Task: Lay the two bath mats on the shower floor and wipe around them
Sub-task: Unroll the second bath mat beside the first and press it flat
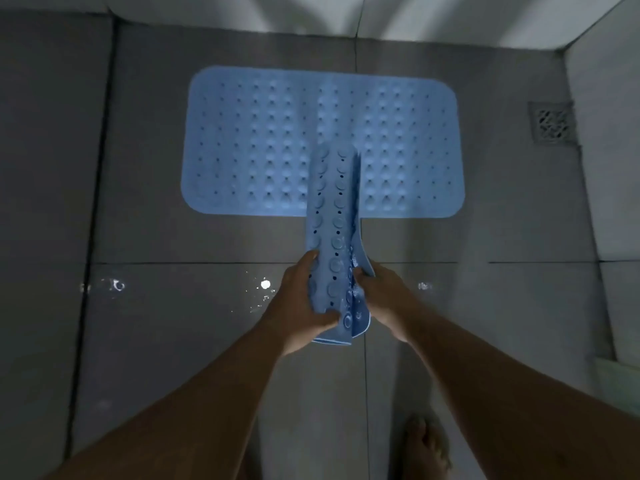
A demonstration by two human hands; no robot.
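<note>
You are gripping the folded mat [334, 233] with both hands, left hand [299, 303] and right hand [382, 299], fingers curled round it; unfolding it over the laid mat [242, 143] is risking overlap.

Shower floor [166, 341]: laid in large grey tiles, divided by dark grout lines; wet patches and bright glints of reflected light are seen near the middle joint. Walls [450, 19]: pale tiles, lit unevenly from above, met at the far right corner. Floor drain [553, 123]: square metal grille, set beside the right wall. Lighting: dim, bluish.
</note>
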